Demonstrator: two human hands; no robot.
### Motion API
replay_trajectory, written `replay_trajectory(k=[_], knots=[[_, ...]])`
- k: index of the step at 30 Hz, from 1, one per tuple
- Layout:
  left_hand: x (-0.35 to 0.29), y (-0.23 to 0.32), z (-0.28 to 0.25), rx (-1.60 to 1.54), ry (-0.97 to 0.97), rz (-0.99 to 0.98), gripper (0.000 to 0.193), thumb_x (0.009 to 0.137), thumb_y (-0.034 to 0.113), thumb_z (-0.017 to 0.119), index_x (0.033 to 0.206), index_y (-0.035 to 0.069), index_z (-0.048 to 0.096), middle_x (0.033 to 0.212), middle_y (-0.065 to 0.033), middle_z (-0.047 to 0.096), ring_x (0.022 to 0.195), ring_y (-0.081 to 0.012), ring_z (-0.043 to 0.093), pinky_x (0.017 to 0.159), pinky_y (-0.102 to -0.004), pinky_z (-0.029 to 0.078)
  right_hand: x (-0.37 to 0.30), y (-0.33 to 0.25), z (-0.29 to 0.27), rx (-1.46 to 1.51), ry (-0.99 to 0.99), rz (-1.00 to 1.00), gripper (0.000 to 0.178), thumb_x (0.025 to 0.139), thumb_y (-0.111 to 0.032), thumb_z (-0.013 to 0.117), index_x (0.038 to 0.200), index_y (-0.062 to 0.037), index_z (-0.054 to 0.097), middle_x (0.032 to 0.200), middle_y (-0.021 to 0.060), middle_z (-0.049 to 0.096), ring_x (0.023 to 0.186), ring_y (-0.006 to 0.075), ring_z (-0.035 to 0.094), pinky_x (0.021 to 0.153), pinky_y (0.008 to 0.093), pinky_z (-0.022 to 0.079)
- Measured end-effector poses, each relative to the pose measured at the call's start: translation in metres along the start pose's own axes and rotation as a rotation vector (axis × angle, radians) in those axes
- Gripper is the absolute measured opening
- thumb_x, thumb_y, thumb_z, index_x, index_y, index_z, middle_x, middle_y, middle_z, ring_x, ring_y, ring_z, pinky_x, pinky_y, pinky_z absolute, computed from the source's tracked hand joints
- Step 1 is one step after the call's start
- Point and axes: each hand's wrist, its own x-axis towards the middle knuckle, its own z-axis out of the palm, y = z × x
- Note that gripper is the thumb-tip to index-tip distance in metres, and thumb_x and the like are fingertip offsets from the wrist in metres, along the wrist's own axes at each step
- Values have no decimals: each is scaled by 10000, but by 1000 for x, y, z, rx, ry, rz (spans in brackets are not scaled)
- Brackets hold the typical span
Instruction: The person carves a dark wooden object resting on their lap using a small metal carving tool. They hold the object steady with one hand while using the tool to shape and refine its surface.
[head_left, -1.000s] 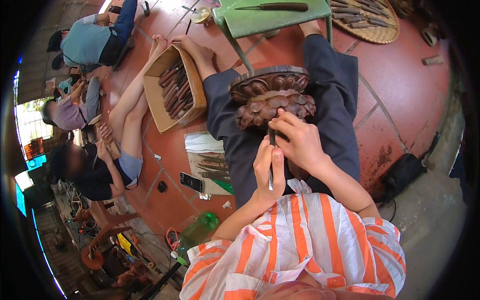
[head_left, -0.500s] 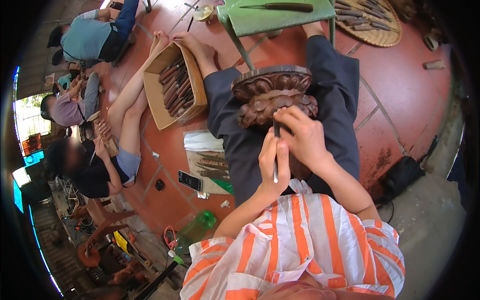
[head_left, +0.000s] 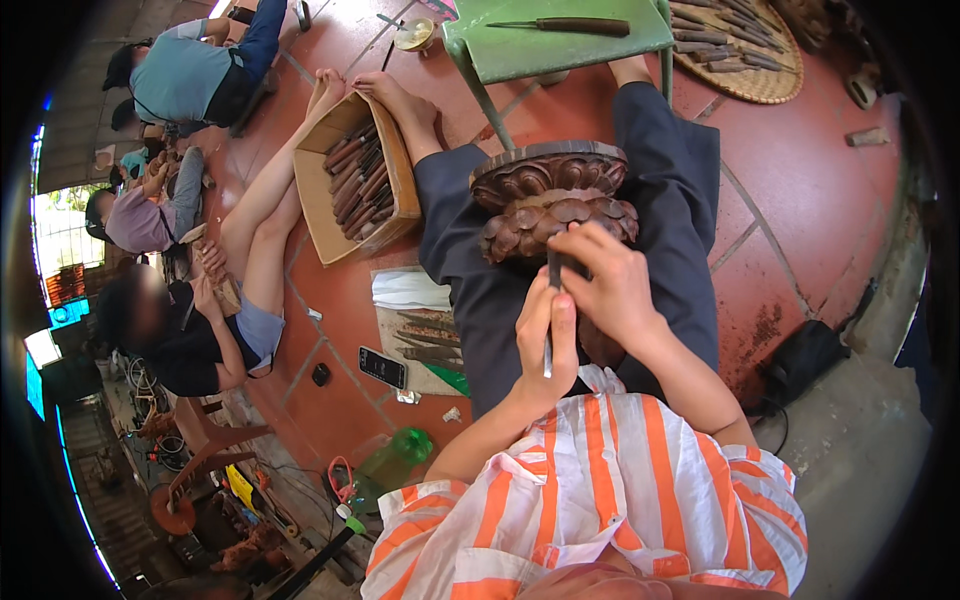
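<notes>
Between my thighs stands a dark brown carved wooden pedestal (head_left: 558,222), with two tiers of petal shapes and a flat round top. My right hand (head_left: 612,285) is closed at its near side, fingertips pinching the upper part of a slim metal hand tool (head_left: 548,357). Lower down, my left hand (head_left: 545,335) wraps round the same tool, and its bright end sticks out below the fingers. The tool's far end is by the lower petals; whether it touches the wood is hidden by my fingers. Its exact kind does not show.
Ahead, a green stool (head_left: 560,55) bears a wooden-handled pointed tool (head_left: 580,26). A cardboard box (head_left: 312,215) of handled tools lies left, a woven tray (head_left: 790,85) of more at far right. Left are a phone (head_left: 383,368), a green bottle (head_left: 405,458) and a seated co-worker (head_left: 190,335).
The whole view has shifted slightly. The tool's bright lower end reaches a little farther toward me. Both hands keep their hold beside the pedestal.
</notes>
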Motion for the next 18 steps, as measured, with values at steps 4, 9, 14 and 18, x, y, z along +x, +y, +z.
replay_trajectory(k=[4,9,14,18], knots=[[3,2,0,-11,-14,-77,288,1025,152,392,946,-83,538,899,-148,553,786,-218,510,736,-329,424,0,2,7,-67,20,-38,209,748,-82,673,957,-65,679,950,87,647,819,313,679,639,388,545],[-1,4,-9,24,-99,44,266,1010,124,412,917,-88,542,892,-198,549,753,-296,521,740,-356,435,-8,1,1,15,13,-11,228,735,-65,690,962,-54,675,992,112,649,897,324,679,664,389,551],[-5,-6,-5,22,-135,93,176,953,46,469,815,-54,509,817,-188,468,685,-306,460,660,-367,417,-7,11,-2,50,-3,-32,231,735,-67,706,963,-42,680,967,115,649,854,336,672,645,391,546],[-15,1,-12,25,-177,31,175,951,40,465,811,-58,503,824,-189,470,690,-301,463,664,-369,419,-13,12,2,26,2,-122,215,733,-66,709,944,-33,688,954,105,655,837,312,685,641,382,551]])
